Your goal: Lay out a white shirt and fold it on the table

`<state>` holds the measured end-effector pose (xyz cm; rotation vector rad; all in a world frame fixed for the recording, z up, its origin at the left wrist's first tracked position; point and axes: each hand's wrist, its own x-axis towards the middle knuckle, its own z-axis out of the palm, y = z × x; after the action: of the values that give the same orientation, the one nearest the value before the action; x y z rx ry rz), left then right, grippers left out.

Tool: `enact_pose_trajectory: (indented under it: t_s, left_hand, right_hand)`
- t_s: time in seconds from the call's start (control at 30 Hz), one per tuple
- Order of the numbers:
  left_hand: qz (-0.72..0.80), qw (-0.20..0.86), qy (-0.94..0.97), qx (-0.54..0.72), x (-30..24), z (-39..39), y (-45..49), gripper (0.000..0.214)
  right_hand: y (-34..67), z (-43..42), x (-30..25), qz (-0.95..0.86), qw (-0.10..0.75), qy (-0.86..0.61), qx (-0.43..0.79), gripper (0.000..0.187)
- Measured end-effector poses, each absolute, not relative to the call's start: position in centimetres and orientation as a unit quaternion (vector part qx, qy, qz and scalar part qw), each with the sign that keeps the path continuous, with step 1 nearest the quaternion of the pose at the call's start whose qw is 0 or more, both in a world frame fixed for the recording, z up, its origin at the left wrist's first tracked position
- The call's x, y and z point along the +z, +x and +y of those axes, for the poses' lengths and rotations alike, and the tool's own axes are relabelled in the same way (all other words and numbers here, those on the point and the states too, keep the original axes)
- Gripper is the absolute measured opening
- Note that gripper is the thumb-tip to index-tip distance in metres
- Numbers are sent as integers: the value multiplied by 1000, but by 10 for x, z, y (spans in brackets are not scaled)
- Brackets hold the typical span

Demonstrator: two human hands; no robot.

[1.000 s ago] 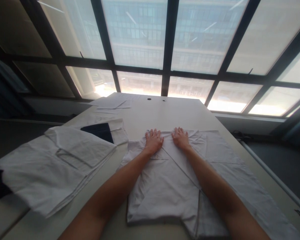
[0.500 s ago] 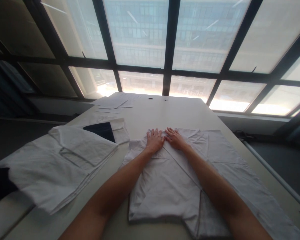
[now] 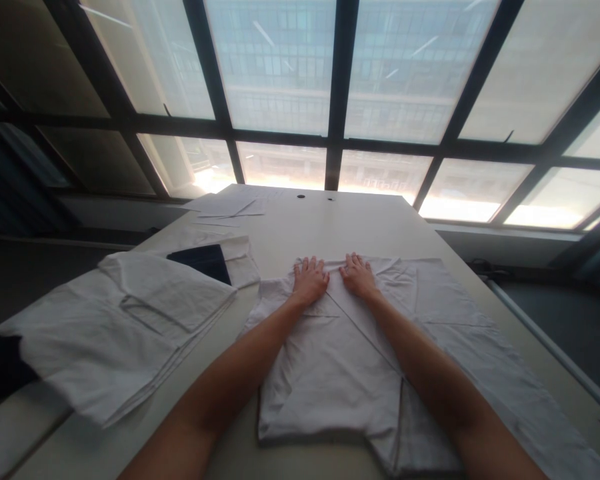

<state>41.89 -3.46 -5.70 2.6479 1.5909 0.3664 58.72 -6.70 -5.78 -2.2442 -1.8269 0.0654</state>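
Observation:
A white garment (image 3: 330, 373) lies partly folded on the white table, its far edge under both of my hands. My left hand (image 3: 311, 280) rests flat on that far edge, fingers spread and pointing away from me. To the right, a short gap apart, my right hand (image 3: 359, 275) also presses flat on the cloth with its fingers stretched out. A diagonal fold edge runs from between the hands toward the right forearm. More of the white cloth spreads to the right, beyond my right arm. Neither hand grips anything.
On the left of the table (image 3: 325, 230) lies another pile of white clothing (image 3: 125, 320) with a dark navy piece (image 3: 203, 262) on it. Paper sheets (image 3: 227, 204) lie at the far left corner. Large windows (image 3: 280, 67) stand behind the table.
My right hand has shifted slightly to the right along the garment's far edge, widening the gap between the hands. My left hand stays in place.

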Motion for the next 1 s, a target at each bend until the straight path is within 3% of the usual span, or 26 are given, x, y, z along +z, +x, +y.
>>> enact_pose_trajectory:
  t_s: [0.27, 0.47, 0.63, 1.0]
  left_hand:
    - [514, 24, 850, 110, -57, -33, 419, 57]
    - [485, 10, 865, 128, -58, -33, 421, 56]
    - [426, 11, 895, 128, -60, -34, 424, 55]
    - [420, 24, 902, 92, -59, -36, 423, 56]
  right_hand:
    - [593, -67, -61, -553, 147, -820, -5, 64]
    - [593, -61, -60, -650, 186, -737, -1, 56]
    - [588, -61, -62, -694, 147, -704, 28, 57]
    - [590, -64, -63, -594, 114, -796, 20, 68]
